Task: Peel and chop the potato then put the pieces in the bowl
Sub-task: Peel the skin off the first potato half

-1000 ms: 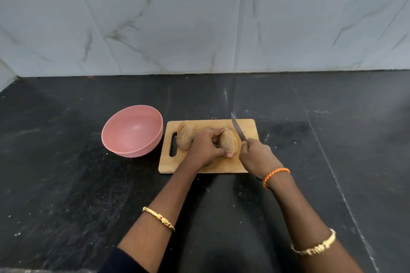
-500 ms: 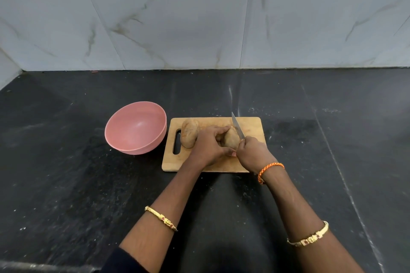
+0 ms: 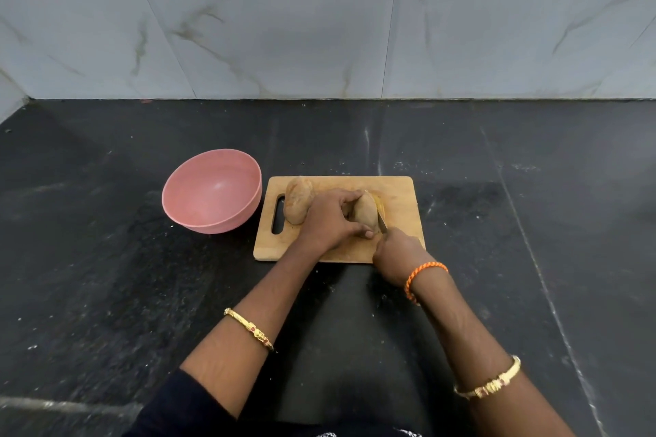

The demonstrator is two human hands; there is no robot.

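Note:
On a wooden cutting board (image 3: 399,195) my left hand (image 3: 332,218) grips a brown unpeeled potato (image 3: 365,215) from its left side. My right hand (image 3: 399,252) holds a knife (image 3: 381,222) by the handle, and the blade is sunk down along the potato's right side, mostly hidden. A thin cut slice shows yellow just right of the blade. A second whole potato (image 3: 299,200) lies at the board's left end. Left of the board stands an empty pink bowl (image 3: 212,190).
The board and bowl sit on a dark stone counter (image 3: 106,277) that runs back to a marble-tiled wall (image 3: 319,18). A handle slot is cut in the board's left end.
The knife blade, raised above the potato a second ago, has come down through its right side. My left hand has kept its hold on the potato.

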